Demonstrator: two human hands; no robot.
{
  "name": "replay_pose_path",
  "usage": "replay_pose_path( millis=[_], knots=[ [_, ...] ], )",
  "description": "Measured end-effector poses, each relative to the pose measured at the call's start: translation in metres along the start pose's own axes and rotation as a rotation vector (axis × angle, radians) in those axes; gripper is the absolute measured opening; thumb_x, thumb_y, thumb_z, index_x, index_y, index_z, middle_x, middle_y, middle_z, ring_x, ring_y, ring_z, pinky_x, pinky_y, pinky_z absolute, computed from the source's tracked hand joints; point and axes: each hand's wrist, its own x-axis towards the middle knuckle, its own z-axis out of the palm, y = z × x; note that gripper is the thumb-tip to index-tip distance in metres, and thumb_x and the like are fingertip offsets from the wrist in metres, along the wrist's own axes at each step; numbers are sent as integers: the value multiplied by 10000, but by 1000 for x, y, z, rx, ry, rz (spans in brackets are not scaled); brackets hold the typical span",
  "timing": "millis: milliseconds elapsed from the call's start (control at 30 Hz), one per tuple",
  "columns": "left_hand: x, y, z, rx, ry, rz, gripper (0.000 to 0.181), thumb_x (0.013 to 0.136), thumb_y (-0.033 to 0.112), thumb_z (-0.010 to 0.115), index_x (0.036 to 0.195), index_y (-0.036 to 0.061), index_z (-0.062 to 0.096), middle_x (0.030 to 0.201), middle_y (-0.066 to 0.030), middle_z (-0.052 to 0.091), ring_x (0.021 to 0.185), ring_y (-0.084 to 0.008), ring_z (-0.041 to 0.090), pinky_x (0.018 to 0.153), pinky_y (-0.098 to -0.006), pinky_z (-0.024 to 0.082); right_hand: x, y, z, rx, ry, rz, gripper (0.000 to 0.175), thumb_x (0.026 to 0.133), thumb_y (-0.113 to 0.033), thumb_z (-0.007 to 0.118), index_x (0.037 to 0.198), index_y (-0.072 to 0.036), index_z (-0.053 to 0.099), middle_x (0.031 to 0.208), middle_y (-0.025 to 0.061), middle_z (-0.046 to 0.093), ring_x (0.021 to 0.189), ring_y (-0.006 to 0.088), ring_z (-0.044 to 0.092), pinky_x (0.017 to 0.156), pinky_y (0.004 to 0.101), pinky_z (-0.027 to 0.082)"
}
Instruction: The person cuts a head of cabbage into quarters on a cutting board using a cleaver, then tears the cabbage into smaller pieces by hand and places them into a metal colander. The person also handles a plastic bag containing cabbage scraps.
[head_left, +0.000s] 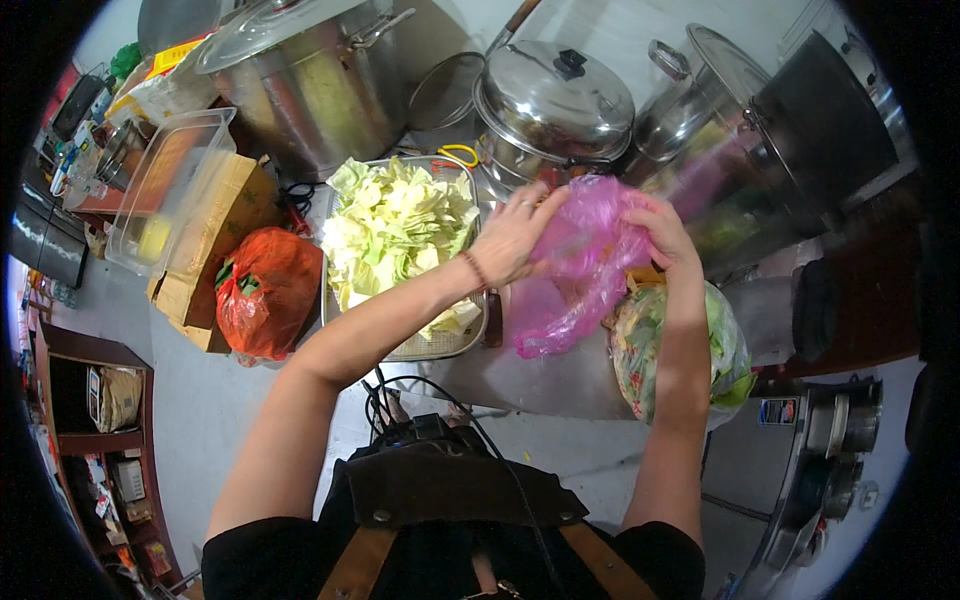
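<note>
A thin pink plastic bag (581, 247), crumpled and see-through in places, is between my hands above the metal counter. My right hand (664, 232) pinches its right side with bent fingers. On the bag's left edge lies my left hand (514, 236), slightly blurred, fingers stretched out; whether they grip the film is unclear. Just left of that hand, torn pale green cabbage leaves (401, 240) fill a mesh basket (442, 346). Under my right forearm sits a clear bag of leafy vegetables (637, 352), partly covered by the arm.
A red plastic bag with greens (266, 292) stands left of the basket, near a cardboard box (214, 247) and a clear plastic tub (172, 187). Along the back are a tall stockpot (315, 90), a lidded steel pot (559, 97) and another large pot (720, 187). A black cable (480, 420) hangs before me.
</note>
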Motion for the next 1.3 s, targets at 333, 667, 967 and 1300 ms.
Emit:
replay_pose_path(
  millis=[333,667,967,1300],
  knots=[
    [73,-26,29,-688,-178,-560,156,762,57,498,848,-31,594,678,-28,576,609,-98,515,555,-261,433,-97,48,59,-1251,-130,-513,314,742,-190,598,1001,-17,563,855,164,598,816,312,569,723,399,450],
    [65,-56,-8,-392,277,-481,375,683,146,641,1023,15,552,957,-134,580,833,-221,564,695,-330,457,-75,14,-7,-786,-688,344,486,746,-277,674,1093,30,528,663,53,609,539,108,565,502,255,440],
    [40,-18,55,204,-526,209,587,632,249,710,1142,72,479,1115,-105,488,1094,-288,443,848,-437,393,-47,-7,-33,-23,-924,231,279,789,-94,561,1051,3,575,767,23,615,561,40,498,467,181,371],
    [19,-107,175,278,-687,37,598,700,214,619,1248,104,405,1328,-154,315,1236,-352,282,971,-489,312,-40,75,-32,-934,-547,-253,385,751,-69,584,1118,17,505,839,118,624,754,175,608,660,292,483]
  ],
)
